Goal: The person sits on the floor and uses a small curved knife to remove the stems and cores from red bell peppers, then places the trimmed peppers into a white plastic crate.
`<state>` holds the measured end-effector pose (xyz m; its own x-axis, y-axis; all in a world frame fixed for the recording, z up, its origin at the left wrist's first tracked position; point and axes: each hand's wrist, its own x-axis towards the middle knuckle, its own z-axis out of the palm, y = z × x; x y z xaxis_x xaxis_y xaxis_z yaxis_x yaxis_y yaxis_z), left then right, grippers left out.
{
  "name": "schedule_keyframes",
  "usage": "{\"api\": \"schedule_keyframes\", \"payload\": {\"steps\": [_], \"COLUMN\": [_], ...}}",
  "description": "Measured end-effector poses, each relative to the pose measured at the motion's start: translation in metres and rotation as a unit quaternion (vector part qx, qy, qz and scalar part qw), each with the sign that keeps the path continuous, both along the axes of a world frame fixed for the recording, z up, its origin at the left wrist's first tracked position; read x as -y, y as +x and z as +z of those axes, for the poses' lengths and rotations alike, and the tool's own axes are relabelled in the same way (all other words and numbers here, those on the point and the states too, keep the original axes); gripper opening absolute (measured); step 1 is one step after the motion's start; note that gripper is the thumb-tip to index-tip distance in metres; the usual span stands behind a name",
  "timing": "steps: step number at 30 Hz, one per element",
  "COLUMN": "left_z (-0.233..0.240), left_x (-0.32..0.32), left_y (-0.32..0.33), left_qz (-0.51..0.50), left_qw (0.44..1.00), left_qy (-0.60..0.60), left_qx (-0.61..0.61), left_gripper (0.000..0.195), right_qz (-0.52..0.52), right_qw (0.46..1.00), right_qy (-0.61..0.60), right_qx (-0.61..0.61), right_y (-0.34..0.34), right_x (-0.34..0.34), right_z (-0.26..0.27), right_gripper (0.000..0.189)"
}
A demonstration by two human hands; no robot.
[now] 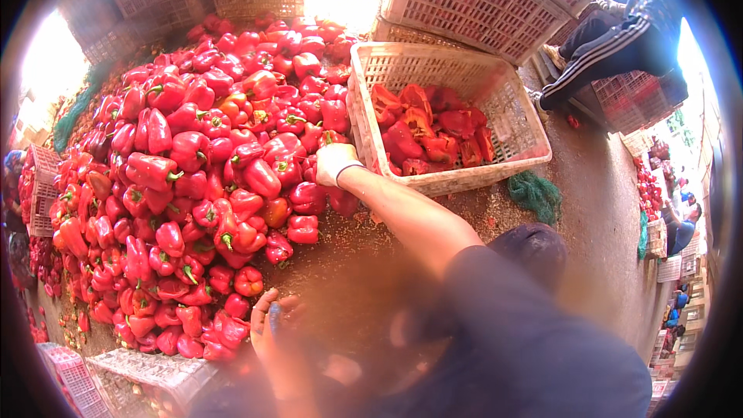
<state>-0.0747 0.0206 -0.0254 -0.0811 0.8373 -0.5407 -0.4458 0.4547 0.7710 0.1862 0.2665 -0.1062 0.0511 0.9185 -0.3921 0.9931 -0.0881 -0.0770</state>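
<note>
A large heap of red bell peppers, many with green stems, lies on the ground before me. My right hand, in a white glove, reaches to the heap's right edge, beside the wall of a plastic crate. A pepper with a green stem shows just past its knuckles; whether the fingers grip it is hidden. Inside the crate lie opened red pepper pieces. Near the heap's lower edge is my left hand, bare, with fingers apart and no pepper in it. A blue patch shows along one finger, too blurred to identify.
Stacked crates stand behind the open crate, with others at upper left. A green net lies right of it. Another crate is at lower left. A person's striped trouser leg is at upper right. Seeds litter the wet floor.
</note>
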Motion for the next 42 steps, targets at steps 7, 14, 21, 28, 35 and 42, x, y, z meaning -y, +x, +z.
{"api": "schedule_keyframes", "payload": {"steps": [7, 14, 21, 28, 35, 42], "left_z": [-0.009, -0.037, -0.03, -0.015, -0.002, 0.007], "left_x": [0.004, 0.008, 0.008, 0.005, 0.02, 0.018], "left_y": [0.001, -0.005, 0.007, 0.007, 0.001, -0.002], "left_qz": [-0.017, -0.024, 0.009, 0.034, 0.066, 0.044], "left_qw": [1.0, 1.0, 0.998, 0.981, 0.987, 0.94], "left_qy": [-0.002, -0.001, 0.038, 0.189, 0.14, 0.293], "left_qx": [0.022, 0.004, -0.049, -0.031, -0.038, -0.172], "left_gripper": [0.032, 0.033, 0.052, 0.055, 0.041, 0.023], "right_qz": [-0.084, -0.134, -0.341, -0.424, -0.427, -0.444], "right_qw": [0.994, 0.966, 0.609, 0.458, 0.399, 0.337], "right_qy": [0.008, 0.072, -0.003, -0.021, -0.001, -0.144], "right_qx": [-0.07, -0.21, -0.716, -0.781, -0.811, -0.818], "right_y": [0.008, -0.015, -0.072, -0.133, -0.156, -0.149], "right_x": [0.024, 0.074, 0.146, 0.232, 0.268, 0.295], "right_z": [-0.02, 0.027, 0.087, 0.081, 0.072, 0.115], "right_gripper": [0.032, 0.035, 0.019, 0.021, 0.024, 0.018]}}
